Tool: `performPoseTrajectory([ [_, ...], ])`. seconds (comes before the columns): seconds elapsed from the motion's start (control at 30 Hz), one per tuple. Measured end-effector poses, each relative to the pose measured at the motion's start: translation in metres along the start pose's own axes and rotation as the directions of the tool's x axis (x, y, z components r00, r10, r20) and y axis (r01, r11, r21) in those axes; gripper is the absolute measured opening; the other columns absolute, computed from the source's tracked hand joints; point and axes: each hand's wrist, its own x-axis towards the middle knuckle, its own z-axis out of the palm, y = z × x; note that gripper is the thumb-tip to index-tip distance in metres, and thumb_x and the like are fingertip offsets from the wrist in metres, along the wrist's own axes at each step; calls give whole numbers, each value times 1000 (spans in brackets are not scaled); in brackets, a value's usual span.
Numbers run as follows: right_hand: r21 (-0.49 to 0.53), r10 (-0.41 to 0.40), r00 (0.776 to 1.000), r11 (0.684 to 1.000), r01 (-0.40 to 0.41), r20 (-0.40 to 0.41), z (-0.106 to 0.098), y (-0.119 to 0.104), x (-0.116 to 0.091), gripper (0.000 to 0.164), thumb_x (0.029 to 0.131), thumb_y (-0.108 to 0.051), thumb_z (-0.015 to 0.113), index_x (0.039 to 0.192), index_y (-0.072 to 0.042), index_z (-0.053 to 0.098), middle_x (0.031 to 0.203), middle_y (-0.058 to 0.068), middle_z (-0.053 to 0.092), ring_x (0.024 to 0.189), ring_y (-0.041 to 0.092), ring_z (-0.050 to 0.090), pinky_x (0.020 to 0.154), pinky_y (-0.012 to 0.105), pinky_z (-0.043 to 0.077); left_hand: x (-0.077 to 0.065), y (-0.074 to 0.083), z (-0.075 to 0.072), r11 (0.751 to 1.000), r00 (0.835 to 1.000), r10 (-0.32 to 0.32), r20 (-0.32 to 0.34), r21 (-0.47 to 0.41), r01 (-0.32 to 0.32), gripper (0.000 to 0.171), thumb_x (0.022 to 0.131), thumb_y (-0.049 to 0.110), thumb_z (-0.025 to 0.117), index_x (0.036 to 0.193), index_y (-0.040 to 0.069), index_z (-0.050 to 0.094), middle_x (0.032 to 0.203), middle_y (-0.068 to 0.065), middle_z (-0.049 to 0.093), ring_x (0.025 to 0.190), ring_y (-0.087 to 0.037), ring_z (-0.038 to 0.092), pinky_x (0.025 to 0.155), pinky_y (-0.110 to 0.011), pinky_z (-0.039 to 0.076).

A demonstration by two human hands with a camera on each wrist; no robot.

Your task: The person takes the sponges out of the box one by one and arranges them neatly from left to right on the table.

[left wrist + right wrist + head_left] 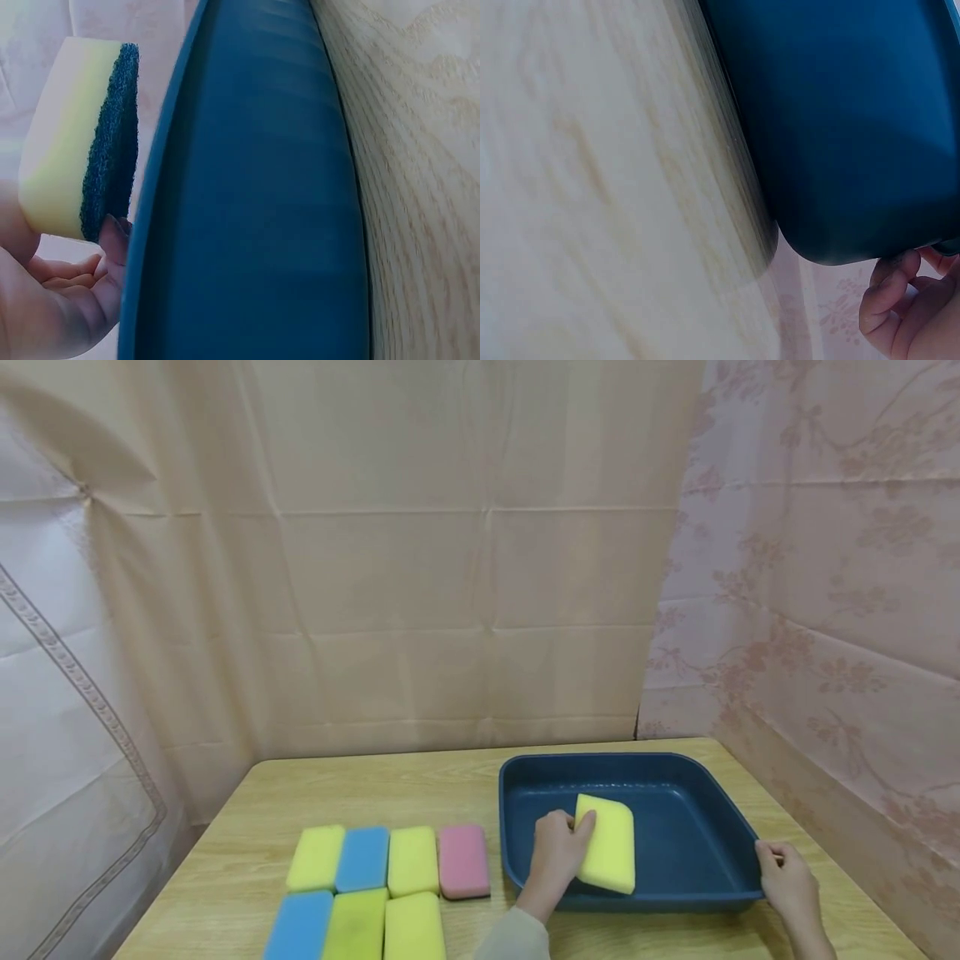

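A yellow sponge (609, 845) with a dark scouring side, which shows in the left wrist view, is pinched by my left hand (557, 853) between thumb and fingers. It is held tilted over the near left part of a dark blue rectangular basin (675, 827). In the left wrist view the sponge (71, 142) stands above the basin's rim, apart from the wall. My right hand (791, 885) grips the basin's rim at its near right corner. Fingers curl at the basin's edge (870, 187) in the right wrist view; part of that hand is cut off.
Left of the basin several sponges lie in two rows on the wooden table (225, 860): yellow (412, 860), blue (363, 858), green-yellow (355, 927) and a pink one (463, 860) nearest the basin. Beige cloth (450, 568) hangs behind, flowered cloth (840, 610) at the right.
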Motion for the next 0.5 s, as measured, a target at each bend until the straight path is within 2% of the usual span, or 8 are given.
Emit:
performPoseTrajectory([
  [0.2,-1,-5,1000,1000,5,-9,0,1,1,36,95,-21,36,105,12,46,100,35,49,90,46,47,73,51,36,-7,-1,-11,1000,1000,3,-12,-27,-4,34,84,31,61,71,0,59,55,1,50,43,-7,48,39,-20,41],
  [0.4,4,-5,1000,1000,5,-15,0,1,0,37,95,-21,36,105,13,46,101,36,49,90,47,47,73,51,36,-14,-3,-20,1000,999,24,-42,14,-23,34,84,31,61,69,0,59,56,2,49,44,-5,46,39,-18,40],
  [0.5,4,1,1000,1000,-1,-15,0,0,-1,37,95,-21,36,105,12,46,100,36,48,90,47,47,72,50,36,-19,-3,-25,999,998,45,-34,14,-44,35,84,31,61,70,-1,59,55,3,48,43,-5,45,39,-17,39],
])
